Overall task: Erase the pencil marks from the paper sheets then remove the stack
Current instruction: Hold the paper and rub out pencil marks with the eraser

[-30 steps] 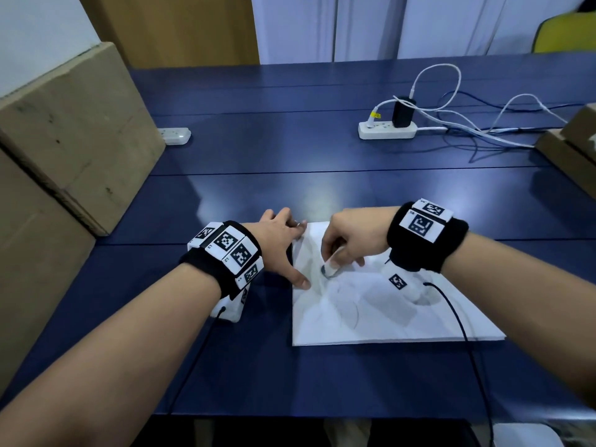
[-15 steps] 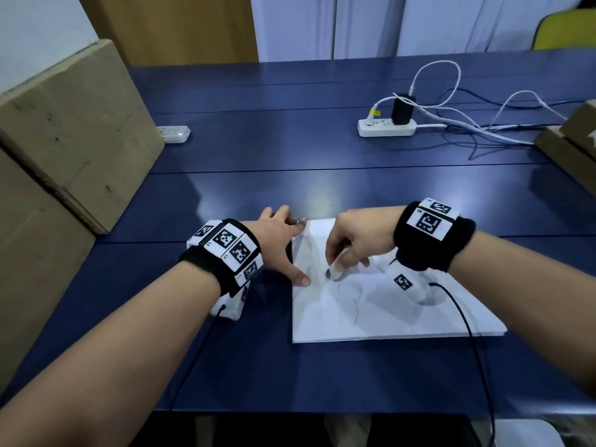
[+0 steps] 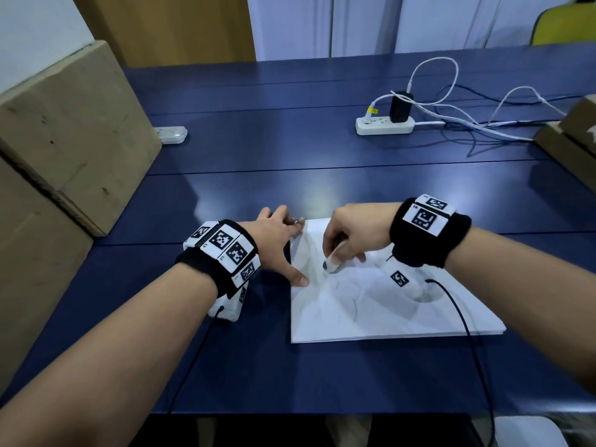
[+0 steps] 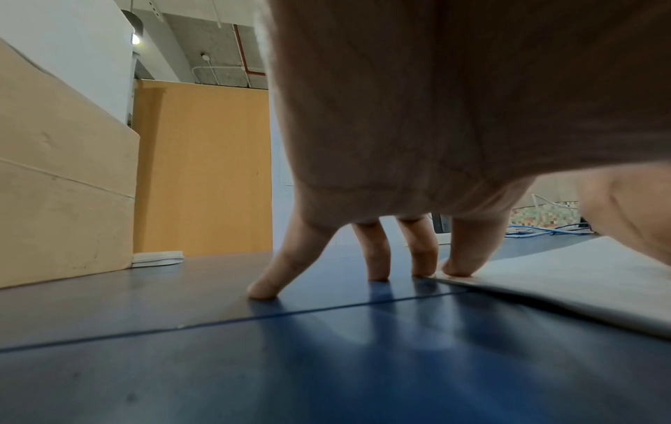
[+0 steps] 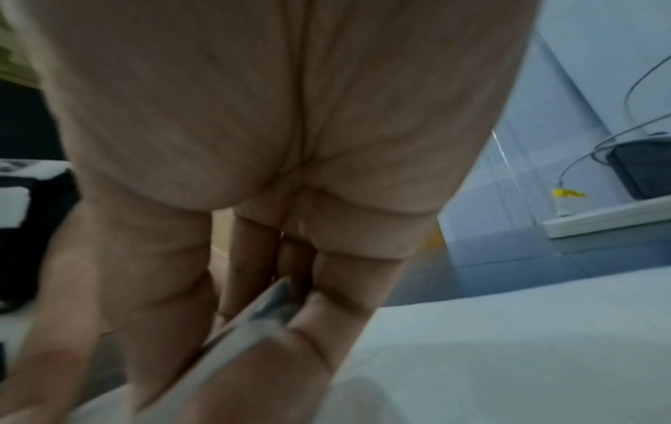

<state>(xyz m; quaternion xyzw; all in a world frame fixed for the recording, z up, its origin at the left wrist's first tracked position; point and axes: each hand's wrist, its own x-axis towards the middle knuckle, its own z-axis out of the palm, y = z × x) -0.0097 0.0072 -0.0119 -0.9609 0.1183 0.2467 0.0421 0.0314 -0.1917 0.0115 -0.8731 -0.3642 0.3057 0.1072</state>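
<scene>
A stack of white paper sheets (image 3: 403,311) lies on the blue table (image 3: 258,188), with faint pencil lines (image 3: 354,312) on the top sheet. My right hand (image 3: 345,246) pinches a white eraser (image 3: 332,265) whose dark tip touches the sheet's upper left part. In the blurred right wrist view the eraser (image 5: 254,324) sits between thumb and fingers over the paper (image 5: 508,344). My left hand (image 3: 280,243) is spread flat, its thumb and forefinger pressing the stack's left edge. In the left wrist view its fingers (image 4: 374,258) stand straight, one on the paper corner (image 4: 562,281).
Cardboard boxes (image 3: 64,130) stand along the left side. A white power strip (image 3: 383,125) with a black charger and loose cables lies at the back right, a second strip (image 3: 171,134) at the back left. Another box (image 3: 574,137) sits at the right edge.
The right hand has shifted the eraser slightly back and forth over the upper left of the top sheet. The left hand has stayed in place on the stack's edge.
</scene>
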